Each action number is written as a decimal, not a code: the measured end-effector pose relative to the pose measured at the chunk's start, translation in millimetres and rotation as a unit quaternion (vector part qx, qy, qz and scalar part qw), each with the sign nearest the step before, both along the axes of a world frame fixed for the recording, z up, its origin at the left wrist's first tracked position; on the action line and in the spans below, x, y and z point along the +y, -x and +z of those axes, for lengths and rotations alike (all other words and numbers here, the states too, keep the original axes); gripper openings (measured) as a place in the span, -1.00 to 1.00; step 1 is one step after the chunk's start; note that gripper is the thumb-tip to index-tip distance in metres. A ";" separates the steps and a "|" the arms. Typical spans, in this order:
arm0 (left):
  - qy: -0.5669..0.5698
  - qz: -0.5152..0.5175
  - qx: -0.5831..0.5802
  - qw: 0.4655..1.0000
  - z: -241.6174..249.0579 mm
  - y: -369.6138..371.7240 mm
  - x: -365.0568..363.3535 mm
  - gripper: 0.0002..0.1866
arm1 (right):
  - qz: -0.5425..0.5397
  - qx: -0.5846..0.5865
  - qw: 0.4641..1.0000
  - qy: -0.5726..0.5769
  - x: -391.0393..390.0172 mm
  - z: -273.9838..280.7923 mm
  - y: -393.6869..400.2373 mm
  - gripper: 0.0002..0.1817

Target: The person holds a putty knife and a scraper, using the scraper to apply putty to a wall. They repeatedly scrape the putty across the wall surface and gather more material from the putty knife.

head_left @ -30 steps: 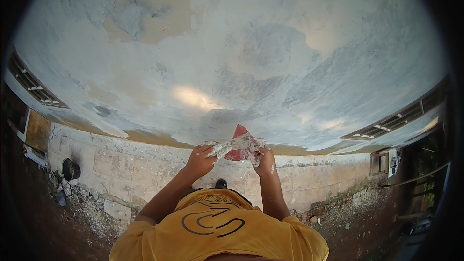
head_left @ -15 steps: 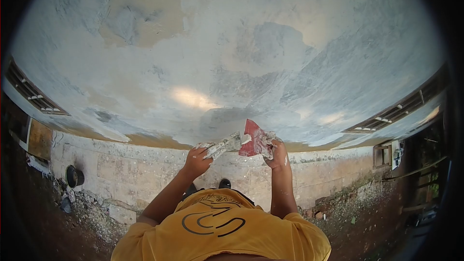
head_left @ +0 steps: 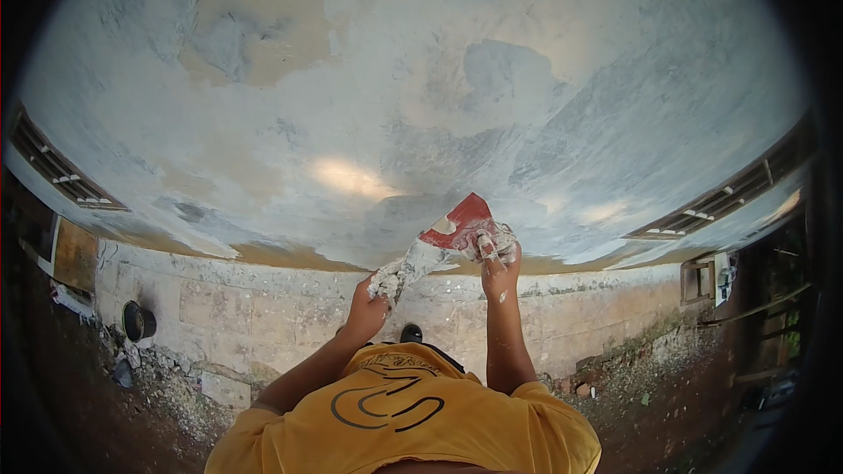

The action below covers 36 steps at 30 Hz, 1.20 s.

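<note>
My right hand (head_left: 500, 269) is closed around a red putty scraper (head_left: 468, 214), its grip end caked in white putty and a pale dab on its blade. In my left hand (head_left: 370, 300) is a putty knife (head_left: 425, 257), whitish and thickly coated with putty. The knife's blade end meets or overlaps the lower left edge of the red blade. Both tools are in front of my chest, with the patchy grey-white wall (head_left: 351, 140) beyond them. White smears mark my fingers and right wrist.
Slatted vents (head_left: 66, 171) break the wall on the far left and far right. A pale masonry strip (head_left: 246, 312) runs along its foot. A black bucket (head_left: 138, 321) lies at the left, near rubble (head_left: 176, 395). My shoe (head_left: 410, 333) shows below my hands.
The red scraper has turned and risen slightly, its blade now slanting to the upper left. My left hand has moved a little right and down, and the two tools now meet.
</note>
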<state>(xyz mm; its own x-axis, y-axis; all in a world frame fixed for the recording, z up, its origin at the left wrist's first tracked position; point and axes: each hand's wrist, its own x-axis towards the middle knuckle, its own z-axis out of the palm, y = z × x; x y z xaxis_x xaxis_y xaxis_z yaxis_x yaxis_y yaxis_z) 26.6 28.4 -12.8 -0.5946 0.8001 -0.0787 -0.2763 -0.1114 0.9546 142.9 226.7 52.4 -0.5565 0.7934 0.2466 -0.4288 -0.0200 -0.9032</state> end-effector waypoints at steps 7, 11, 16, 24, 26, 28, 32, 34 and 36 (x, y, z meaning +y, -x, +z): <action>-0.008 0.052 -0.041 0.998 -9.1 -4.4 -3.8 -0.56 | -0.056 -0.029 0.998 -0.016 -4.5 -15.4 4.7 -0.75; -0.019 0.055 -0.074 0.996 -10.9 -9.3 -3.4 -0.57 | -0.124 -0.014 0.990 0.067 -3.5 -17.5 9.7 -0.70; -0.018 0.053 -0.048 0.997 -2.9 -4.4 4.8 -0.60 | -0.043 -0.061 0.996 -0.049 -11.2 -17.2 5.2 -0.75; 0.012 0.062 -0.118 0.991 -4.8 -0.9 5.2 -0.64 | -0.116 -0.181 0.943 -0.253 -2.1 -70.6 -6.1 -0.65; 0.011 0.051 -0.130 0.990 8.5 -1.9 4.1 -0.65 | -0.105 -0.201 0.933 -0.278 -1.9 -70.2 -7.7 -0.59; 0.002 0.046 -0.131 0.990 17.8 -2.9 3.8 -0.62 | -0.090 -0.216 0.923 -0.305 -2.2 -65.9 -7.5 -0.59; -0.038 0.014 -0.146 0.988 21.7 -0.5 2.9 -0.62 | -0.051 -0.215 0.904 -0.366 -2.1 -68.0 -3.7 -0.62; -0.099 0.011 -0.122 0.987 25.2 -1.7 3.5 -0.61 | -0.054 -0.164 0.872 -0.458 -6.4 -65.8 1.1 -0.80; -0.100 0.016 -0.094 0.990 28.1 -1.6 3.2 -0.62 | -0.056 -0.189 0.894 -0.402 -11.7 -75.0 0.2 -0.73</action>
